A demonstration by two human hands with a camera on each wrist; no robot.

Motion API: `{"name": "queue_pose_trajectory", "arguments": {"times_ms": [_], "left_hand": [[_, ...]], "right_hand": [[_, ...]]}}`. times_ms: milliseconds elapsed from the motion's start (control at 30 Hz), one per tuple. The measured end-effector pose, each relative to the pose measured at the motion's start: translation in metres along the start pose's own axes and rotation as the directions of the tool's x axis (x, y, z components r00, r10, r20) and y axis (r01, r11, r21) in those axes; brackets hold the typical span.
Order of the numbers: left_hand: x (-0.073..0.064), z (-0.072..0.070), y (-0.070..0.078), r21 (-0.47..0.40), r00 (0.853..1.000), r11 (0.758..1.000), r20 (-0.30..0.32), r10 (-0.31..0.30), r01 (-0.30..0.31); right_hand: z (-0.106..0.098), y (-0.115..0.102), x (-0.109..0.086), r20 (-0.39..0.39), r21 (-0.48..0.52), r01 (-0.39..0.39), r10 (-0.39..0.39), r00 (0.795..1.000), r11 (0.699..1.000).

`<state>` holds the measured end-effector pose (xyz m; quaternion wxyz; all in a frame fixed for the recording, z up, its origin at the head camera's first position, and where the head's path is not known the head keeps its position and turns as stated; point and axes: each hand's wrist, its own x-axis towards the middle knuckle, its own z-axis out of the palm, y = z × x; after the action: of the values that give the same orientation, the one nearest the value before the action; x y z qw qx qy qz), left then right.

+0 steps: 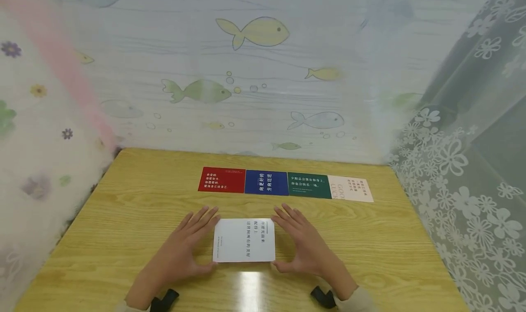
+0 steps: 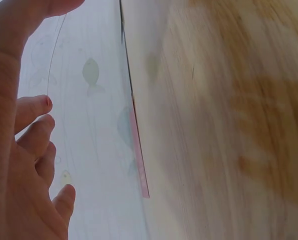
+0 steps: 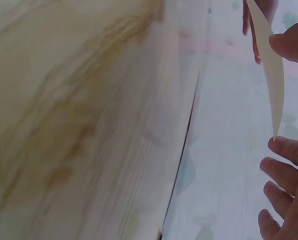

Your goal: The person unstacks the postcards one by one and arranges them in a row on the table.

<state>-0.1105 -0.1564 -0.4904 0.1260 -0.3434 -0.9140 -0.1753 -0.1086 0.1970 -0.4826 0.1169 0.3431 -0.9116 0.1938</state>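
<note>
A white card [image 1: 236,241] with dark printed characters is held between both hands in the head view, just in front of a row of coloured cards. My left hand [image 1: 181,248] grips its left side, thumb at the near corner and index finger at the far one. On the right side, my right hand [image 1: 306,245] grips the two corners the same way. In the right wrist view the card [image 3: 273,80] shows nearly edge-on and slightly bowed, raised off the table. The other fingers of each hand are spread out behind the index finger.
Across the back of the wooden table [image 1: 135,202] lie a red card [image 1: 215,186], a blue card [image 1: 267,189], a green card [image 1: 309,194] and a cream card [image 1: 365,196], side by side. A fish-printed curtain [image 1: 255,120] hangs behind; a flowered lace curtain [image 1: 464,202] borders the right.
</note>
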Motion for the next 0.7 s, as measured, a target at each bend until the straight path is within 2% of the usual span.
{"name": "queue_pose_trajectory", "arguments": {"times_ms": [167,400,700], "left_hand": [[-0.005,0.000,-0.005,-0.007,1.000,1.000,-0.002,-0.011,0.011],[-0.014,0.001,-0.011,0.007,0.999,0.999,0.008,-0.031,0.031],[-0.019,0.000,-0.024,0.050,0.999,0.998,0.000,-0.044,0.044]], "right_hand": [[0.003,-0.005,0.005,0.030,-0.027,-0.022,0.023,0.999,0.999],[0.007,-0.012,0.014,0.089,-0.001,-0.011,0.011,0.996,1.000],[0.013,-0.020,0.028,0.144,-0.059,-0.002,0.011,0.989,0.998]]}}
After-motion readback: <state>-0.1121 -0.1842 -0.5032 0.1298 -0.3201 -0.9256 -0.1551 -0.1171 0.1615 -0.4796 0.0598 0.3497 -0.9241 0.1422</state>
